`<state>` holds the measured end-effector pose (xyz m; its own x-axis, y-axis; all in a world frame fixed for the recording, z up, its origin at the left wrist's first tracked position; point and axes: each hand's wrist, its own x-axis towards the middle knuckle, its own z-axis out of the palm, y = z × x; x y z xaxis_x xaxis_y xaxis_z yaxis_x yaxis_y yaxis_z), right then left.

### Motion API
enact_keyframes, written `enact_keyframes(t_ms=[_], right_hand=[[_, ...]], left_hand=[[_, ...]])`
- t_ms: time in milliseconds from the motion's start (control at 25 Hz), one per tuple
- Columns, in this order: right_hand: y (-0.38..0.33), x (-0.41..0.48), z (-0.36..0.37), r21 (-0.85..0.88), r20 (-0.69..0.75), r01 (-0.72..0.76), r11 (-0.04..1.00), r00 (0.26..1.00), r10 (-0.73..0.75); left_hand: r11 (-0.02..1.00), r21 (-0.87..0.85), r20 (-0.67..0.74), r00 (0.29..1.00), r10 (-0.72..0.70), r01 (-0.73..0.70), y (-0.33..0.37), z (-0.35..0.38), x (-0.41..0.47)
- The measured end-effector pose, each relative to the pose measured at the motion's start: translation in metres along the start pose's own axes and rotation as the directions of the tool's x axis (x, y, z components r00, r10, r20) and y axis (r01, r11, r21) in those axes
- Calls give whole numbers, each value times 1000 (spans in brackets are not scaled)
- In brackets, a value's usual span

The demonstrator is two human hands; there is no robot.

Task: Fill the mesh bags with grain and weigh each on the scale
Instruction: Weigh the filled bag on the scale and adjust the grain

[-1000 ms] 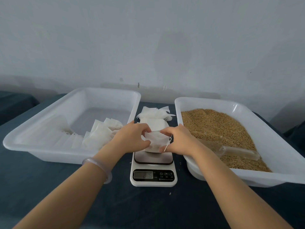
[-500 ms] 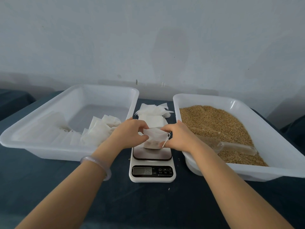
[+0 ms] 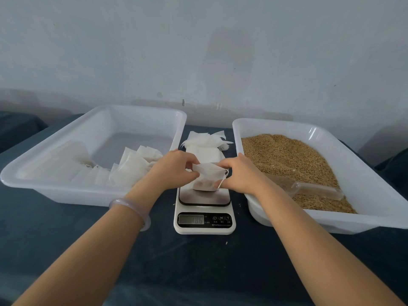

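Centrally, a partly grain-filled mesh bag point(image 3: 207, 178) was pinched at its top edges by the left hand point(image 3: 174, 171) and right hand point(image 3: 239, 176), apparently held open upright on the scale point(image 3: 204, 208) for weighing.

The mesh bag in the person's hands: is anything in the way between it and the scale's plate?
Nothing visible does. The left hand and right hand pinch the mesh bag by its top; its bottom is right at the bare plate of the scale.
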<state>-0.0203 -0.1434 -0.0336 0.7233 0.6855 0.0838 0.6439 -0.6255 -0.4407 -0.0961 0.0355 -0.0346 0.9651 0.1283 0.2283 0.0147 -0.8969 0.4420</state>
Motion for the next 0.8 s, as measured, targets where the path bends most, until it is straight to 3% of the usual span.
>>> enact_keyframes(t_ms=[160,400,560,680,800], right_hand=[[2,0,3,23,-13,10,1000,1000,-10],[-1,-3,-3,234,-153,36,972,988,1],[-11,-8,-13,227,-190,138,964,977,-95],[-18,-9,-25,114,-118,200,973,975,-187],[-19,-11,-36,84,40,103,991,993,-107]], left_hand=[[1000,4,38,999,20,-21,0,0,0],[997,-65,52,998,-43,46,2,-3,4],[993,-118,6,1000,-19,20,9,-3,1],[983,-181,13,1000,10,-7,14,-5,3],[966,-259,-1,1000,5,-5,16,-6,7]])
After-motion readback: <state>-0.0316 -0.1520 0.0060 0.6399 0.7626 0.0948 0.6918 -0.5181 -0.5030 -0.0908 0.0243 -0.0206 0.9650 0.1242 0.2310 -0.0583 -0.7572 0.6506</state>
